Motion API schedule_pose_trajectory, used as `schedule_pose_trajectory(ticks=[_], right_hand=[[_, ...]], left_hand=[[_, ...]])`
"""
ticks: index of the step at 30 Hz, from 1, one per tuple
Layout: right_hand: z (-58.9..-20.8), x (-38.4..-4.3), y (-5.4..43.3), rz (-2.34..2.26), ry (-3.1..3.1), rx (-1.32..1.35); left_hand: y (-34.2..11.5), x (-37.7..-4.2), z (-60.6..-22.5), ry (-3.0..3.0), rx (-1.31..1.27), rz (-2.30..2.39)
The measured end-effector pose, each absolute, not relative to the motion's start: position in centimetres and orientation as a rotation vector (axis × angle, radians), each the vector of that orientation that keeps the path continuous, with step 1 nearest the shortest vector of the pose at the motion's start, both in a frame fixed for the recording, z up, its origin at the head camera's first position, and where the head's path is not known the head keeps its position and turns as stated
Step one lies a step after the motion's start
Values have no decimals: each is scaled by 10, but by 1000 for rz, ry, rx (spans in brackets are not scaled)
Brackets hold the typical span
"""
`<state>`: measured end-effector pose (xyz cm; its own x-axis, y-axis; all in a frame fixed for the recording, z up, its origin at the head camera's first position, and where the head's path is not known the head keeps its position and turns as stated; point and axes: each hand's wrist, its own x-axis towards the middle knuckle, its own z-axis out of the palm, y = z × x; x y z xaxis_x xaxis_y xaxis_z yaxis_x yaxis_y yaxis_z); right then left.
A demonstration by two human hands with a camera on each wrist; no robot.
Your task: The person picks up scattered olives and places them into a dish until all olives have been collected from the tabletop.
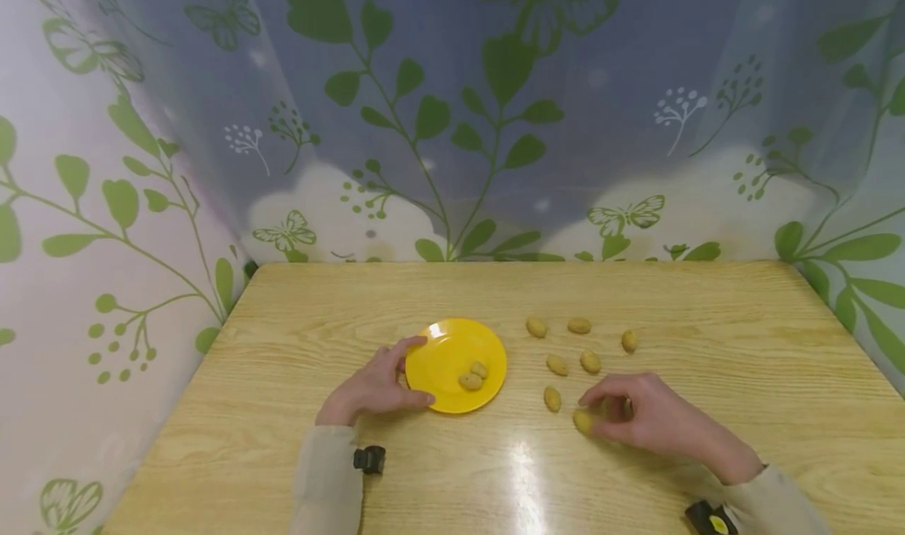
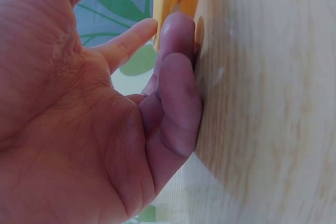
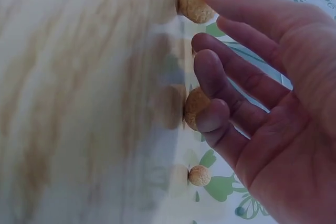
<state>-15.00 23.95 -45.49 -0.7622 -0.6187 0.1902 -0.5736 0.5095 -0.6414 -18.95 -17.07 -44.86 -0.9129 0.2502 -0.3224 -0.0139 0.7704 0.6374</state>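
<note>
A round yellow plate (image 1: 431, 362) lies on the table with two rough, tan, nut-like pieces (image 1: 470, 380) on it. At the plate's left side, my left hand (image 1: 375, 386) holds the rim, thumb near and index finger far. Its other fingers rest curled near the tabletop in the left wrist view. My right hand (image 1: 654, 417) is low over the table, its thumb touching one oval nut (image 3: 194, 6). The index fingertip stands apart from the thumb, and the fingers bend loosely. That nut appears to rest on the wood, partly hidden by the hand.
Several more nuts (image 1: 557, 364) lie scattered on the wooden table (image 1: 339, 299) between the plate and the right hand and beyond them. A leaf-and-butterfly patterned curtain (image 1: 452, 126) hangs along the table's back and left edges.
</note>
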Motion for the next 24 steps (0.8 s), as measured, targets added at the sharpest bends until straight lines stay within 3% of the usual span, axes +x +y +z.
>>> schedule_pose_trajectory(ticks=[24], right_hand=[[-462,-147,238,-1162,2589,-1110]], left_hand=[[-171,-190,-448,2567,153,940]])
